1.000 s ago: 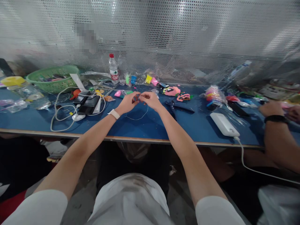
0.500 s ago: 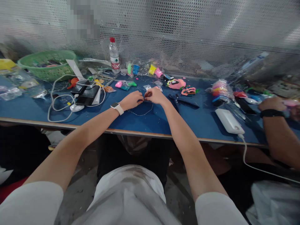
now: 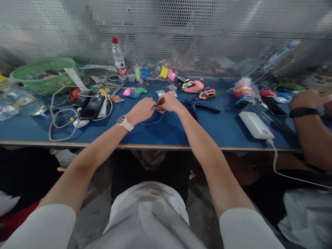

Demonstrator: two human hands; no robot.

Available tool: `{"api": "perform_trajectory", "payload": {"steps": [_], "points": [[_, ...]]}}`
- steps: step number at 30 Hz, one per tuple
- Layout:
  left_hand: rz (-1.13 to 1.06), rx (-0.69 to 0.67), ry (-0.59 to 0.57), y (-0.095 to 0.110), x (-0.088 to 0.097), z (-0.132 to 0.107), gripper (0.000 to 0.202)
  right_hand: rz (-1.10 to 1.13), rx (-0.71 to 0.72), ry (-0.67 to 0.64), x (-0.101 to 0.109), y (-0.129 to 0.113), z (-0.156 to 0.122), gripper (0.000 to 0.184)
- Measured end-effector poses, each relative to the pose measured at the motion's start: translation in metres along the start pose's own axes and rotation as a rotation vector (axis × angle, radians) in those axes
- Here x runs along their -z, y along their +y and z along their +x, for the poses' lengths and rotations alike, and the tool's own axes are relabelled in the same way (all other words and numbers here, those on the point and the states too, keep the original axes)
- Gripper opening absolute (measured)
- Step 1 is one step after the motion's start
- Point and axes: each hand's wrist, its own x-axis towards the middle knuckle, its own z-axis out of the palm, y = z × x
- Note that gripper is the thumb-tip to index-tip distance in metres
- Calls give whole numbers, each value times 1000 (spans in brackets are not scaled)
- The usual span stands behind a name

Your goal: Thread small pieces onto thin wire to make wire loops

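Note:
My left hand [image 3: 143,110], with a pale-banded watch at the wrist, is closed in a pinch over the blue table [image 3: 145,136]. Fingertips almost touching it, my right hand [image 3: 168,103] is pinched too. A thin light-coloured string [image 3: 155,122] hangs in a loop from the two hands down to the tabletop. Whatever else sits between the fingertips is too small to make out. Small clear plastic packets [image 3: 160,93] lie just behind my right hand. To its right are dark-handled pliers or scissors [image 3: 202,106] and a pink clay shape [image 3: 193,86].
A green basket [image 3: 44,77], a water bottle [image 3: 119,58] and bagged coloured clay [image 3: 145,73] stand along the perforated metal wall. Phones with a white cable [image 3: 92,107] lie left. A white power bank [image 3: 255,125] and a co-worker's hand [image 3: 306,100] are at right.
The view has shifted a little. Both hands stay pinched together at the string, and my right fingers have turned slightly. The loop looks somewhat smaller.

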Motion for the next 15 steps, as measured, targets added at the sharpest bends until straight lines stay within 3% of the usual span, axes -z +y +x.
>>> {"api": "perform_trajectory", "payload": {"steps": [5, 10, 15], "points": [[140, 57, 16, 30, -28, -20, 43, 27, 81, 26, 1, 12, 6, 39], [54, 37, 91, 25, -38, -36, 45, 49, 116, 14, 1, 20, 11, 42], [59, 43, 55, 24, -35, -36, 47, 44, 139, 50, -3, 17, 13, 33]]}}
